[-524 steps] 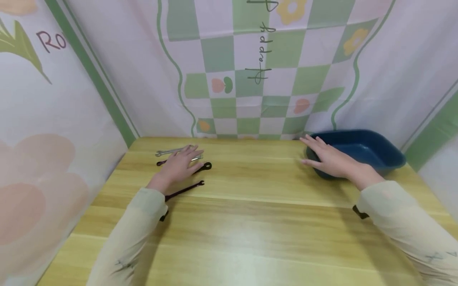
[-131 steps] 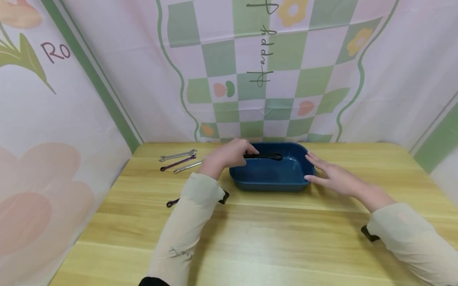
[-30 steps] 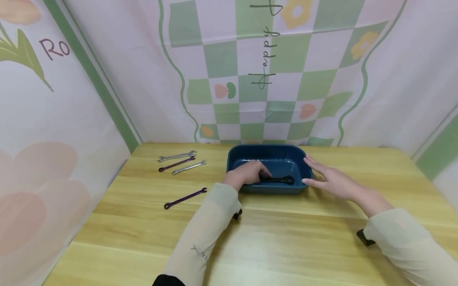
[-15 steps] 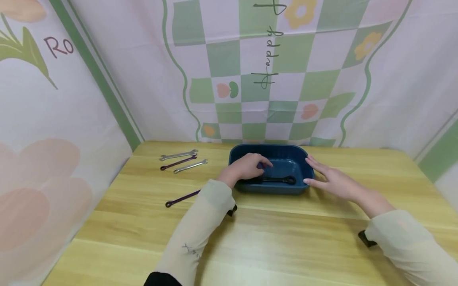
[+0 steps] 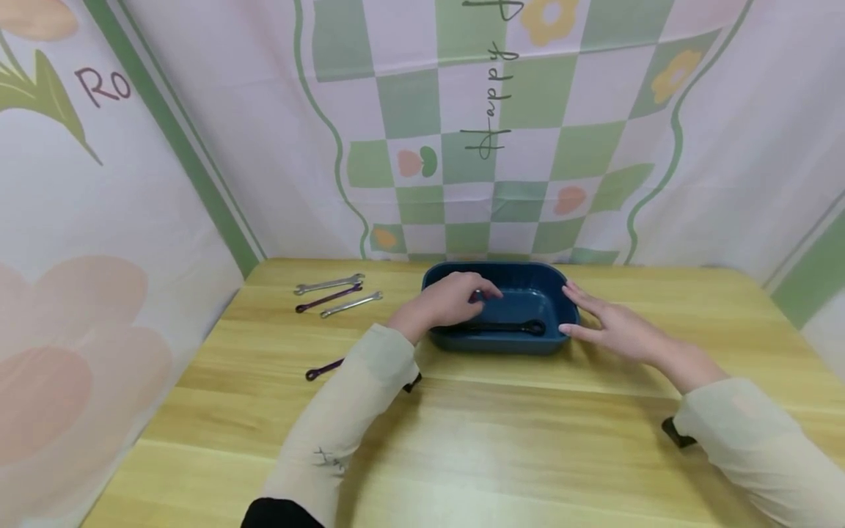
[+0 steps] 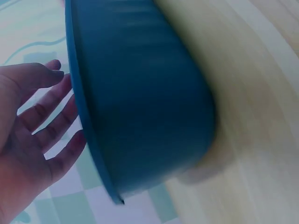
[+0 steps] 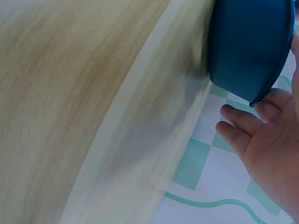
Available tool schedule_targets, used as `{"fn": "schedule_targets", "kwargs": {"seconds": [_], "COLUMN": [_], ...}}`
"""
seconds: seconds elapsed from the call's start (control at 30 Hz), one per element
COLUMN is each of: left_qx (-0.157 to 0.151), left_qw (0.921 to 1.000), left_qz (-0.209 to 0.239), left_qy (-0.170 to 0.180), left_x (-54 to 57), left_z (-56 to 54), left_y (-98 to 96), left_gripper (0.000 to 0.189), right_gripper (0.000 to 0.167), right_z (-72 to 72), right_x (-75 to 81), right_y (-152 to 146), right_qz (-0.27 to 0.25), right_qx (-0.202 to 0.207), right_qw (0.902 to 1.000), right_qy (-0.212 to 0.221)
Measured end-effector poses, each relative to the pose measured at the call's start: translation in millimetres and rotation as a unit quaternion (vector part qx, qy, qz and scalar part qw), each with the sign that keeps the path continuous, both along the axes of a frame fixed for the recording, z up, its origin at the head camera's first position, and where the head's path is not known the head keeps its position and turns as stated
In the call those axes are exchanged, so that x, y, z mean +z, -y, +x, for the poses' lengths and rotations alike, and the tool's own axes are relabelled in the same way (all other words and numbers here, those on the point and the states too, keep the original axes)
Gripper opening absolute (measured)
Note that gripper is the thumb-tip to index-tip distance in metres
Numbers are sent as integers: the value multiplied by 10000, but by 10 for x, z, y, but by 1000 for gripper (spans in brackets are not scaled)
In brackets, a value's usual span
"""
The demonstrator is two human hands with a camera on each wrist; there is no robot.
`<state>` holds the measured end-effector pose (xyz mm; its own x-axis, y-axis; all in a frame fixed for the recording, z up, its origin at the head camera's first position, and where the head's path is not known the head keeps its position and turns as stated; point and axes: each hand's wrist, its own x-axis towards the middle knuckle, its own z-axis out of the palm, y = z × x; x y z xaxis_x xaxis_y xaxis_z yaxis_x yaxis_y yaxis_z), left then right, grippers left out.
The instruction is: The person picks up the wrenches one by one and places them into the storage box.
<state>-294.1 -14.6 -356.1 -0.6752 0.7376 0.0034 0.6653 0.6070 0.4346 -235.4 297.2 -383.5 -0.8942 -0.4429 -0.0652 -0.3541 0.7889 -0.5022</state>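
Note:
A black ring-ended wrench (image 5: 508, 328) lies along the front wall inside the dark blue basin (image 5: 495, 345). Over the basin's left part is my left hand (image 5: 452, 301), fingers loosely bent and holding nothing. The left wrist view has this hand (image 6: 28, 135) beside the basin's rim, fingers spread. My right hand (image 5: 623, 334) rests its extended fingers and thumb against the basin's right end. In the right wrist view, fingertips of that hand (image 7: 275, 140) are at the rim, partly behind it.
At the table's back left lie a silver open-ended wrench (image 5: 330, 284), a purple wrench (image 5: 328, 299) and a smaller silver wrench (image 5: 351, 304). Another purple wrench (image 5: 323, 369) lies nearer, partly covered by my left sleeve. A patterned curtain (image 5: 462, 205) hangs behind the table.
The basin has moved from the back right to the middle. My left hand has lowered the black wrench into it, let go, and risen slightly leftward. The right hand stays at the basin.

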Motion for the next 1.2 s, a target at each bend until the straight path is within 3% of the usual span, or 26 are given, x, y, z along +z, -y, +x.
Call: {"fn": "schedule_targets", "kwargs": {"seconds": [0.23, 0.53, 1.03, 1.2], "left_qx": [-53, 171, 161, 315], "left_qw": [9996, 9988, 9978, 9965], "left_qz": [-82, 76, 349, 442], "left_qy": [-283, -442, -536, -634], "left_x": [91, 110, 177, 192], "left_z": [52, 97, 326, 418], "left_y": [88, 254, 593, 737], "left_gripper": [36, 33, 35, 35], "right_gripper": [85, 85, 86, 85], "right_z": [-20, 5, 23, 11], "right_x": [-10, 8, -12, -12], "right_y": [-2, 6, 2, 0], "right_qz": [23, 46, 45, 46], "right_qx": [1, -8, -44, -39], "right_qw": [10000, 10000, 10000, 10000], "right_qy": [21, 21, 27, 3]}}
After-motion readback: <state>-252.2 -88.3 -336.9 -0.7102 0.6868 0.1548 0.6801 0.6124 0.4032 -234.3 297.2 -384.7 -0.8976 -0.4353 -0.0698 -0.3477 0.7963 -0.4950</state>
